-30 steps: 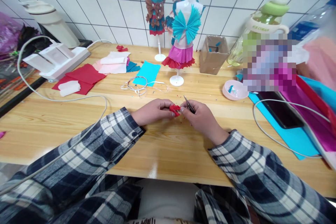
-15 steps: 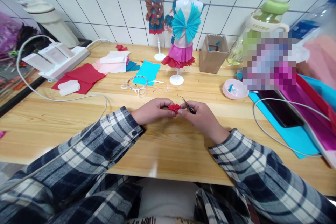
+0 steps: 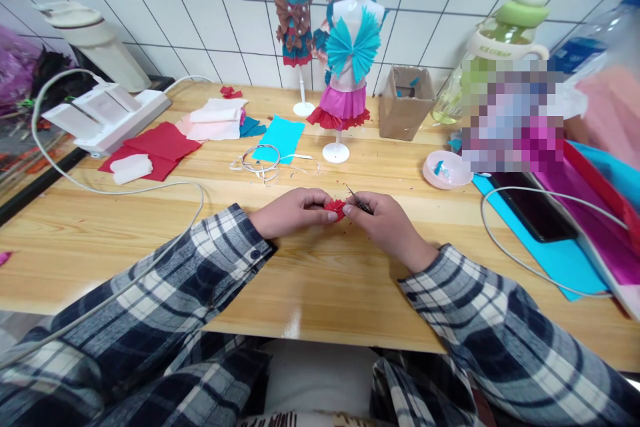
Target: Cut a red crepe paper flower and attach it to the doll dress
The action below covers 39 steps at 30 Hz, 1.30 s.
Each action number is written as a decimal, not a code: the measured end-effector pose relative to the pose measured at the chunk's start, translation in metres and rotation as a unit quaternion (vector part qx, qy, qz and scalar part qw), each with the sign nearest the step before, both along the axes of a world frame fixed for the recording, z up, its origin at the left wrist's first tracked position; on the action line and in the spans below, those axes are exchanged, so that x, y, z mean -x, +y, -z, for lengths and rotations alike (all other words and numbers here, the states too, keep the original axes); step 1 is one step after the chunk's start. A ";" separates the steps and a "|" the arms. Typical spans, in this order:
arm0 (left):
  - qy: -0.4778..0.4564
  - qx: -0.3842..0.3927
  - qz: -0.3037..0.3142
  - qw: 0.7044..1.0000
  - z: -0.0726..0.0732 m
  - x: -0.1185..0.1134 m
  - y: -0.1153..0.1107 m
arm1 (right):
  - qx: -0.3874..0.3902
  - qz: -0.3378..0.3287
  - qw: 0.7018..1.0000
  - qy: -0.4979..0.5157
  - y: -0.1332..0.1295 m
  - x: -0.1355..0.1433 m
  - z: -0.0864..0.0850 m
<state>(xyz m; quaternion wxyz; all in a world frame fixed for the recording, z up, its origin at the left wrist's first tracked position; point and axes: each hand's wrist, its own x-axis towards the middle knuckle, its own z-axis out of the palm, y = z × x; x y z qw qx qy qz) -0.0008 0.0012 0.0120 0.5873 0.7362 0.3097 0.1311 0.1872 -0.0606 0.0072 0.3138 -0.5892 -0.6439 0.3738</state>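
Nudged slightly rightward since half a second ago, and fanned out more than the bunched shape of a second ago: a small red ruffled piece point(image 3: 335, 208). Held between both hands, over the middle of the wooden table point(image 3: 330, 287). Pinched on its left side by the thumb and fingers of the left hand point(image 3: 295, 212); met at its right edge by the thumb of the right hand point(image 3: 383, 220), whether firmly or lightly hard to tell. Gripped also in the right hand: a dark pointed tool point(image 3: 361, 204), slim tip angled up and leftward (too small to identify for certain). Close together, with only the red piece between, both hands. Standing behind them: a white mannequin point(image 3: 349, 83) with a turquoise pleated bow, pink skirt and red ruffled hem. Printed on the pale collar of the green-lidded jug point(image 3: 503, 45), back right: "ICE", then another word, too blurred to read. Wrapped around the clear bottle point(image 3: 580, 53) beyond: a blue label, illegible. Marked with dark strokes at the bottom edge, cut off and unreadable: a white shirt point(image 3: 315, 373).
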 end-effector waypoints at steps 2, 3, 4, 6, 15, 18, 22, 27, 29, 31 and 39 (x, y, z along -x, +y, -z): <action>-0.007 0.014 -0.011 1.000 0.001 0.000 0.000 | 0.001 -0.002 1.000 -0.013 0.000 0.000 0.000; -0.011 0.022 -0.015 1.000 0.001 0.001 0.000 | 0.002 -0.004 1.000 -0.018 0.000 -0.001 -0.001; -0.016 0.031 -0.016 0.999 0.001 0.001 0.001 | 0.002 -0.005 1.000 -0.021 0.000 -0.001 -0.001; -0.022 0.047 -0.007 0.999 0.001 0.002 0.001 | 0.004 -0.008 1.000 -0.021 0.000 -0.001 -0.001; -0.032 0.081 -0.047 0.995 0.002 0.002 0.001 | 0.001 0.012 1.000 0.008 -0.002 0.001 -0.003; -0.095 0.163 -0.129 0.974 0.008 0.002 0.001 | 0.045 0.058 0.991 0.114 -0.005 0.003 -0.003; -0.182 0.225 -0.186 0.939 0.013 0.001 0.003 | 0.133 0.013 0.979 0.155 -0.009 0.008 0.002; -0.191 0.240 -0.184 0.934 0.014 0.000 0.004 | 0.157 -0.040 0.974 0.158 -0.012 0.013 0.006; -0.183 0.239 -0.178 0.937 0.015 0.001 0.004 | 0.155 -0.042 0.975 0.152 -0.013 0.013 0.006; -0.182 0.239 -0.173 0.938 0.015 0.001 0.004 | 0.151 -0.042 0.977 0.144 -0.013 0.014 0.005; -0.174 0.235 -0.176 0.940 0.016 0.001 0.004 | 0.134 -0.052 0.983 0.116 -0.011 0.014 0.004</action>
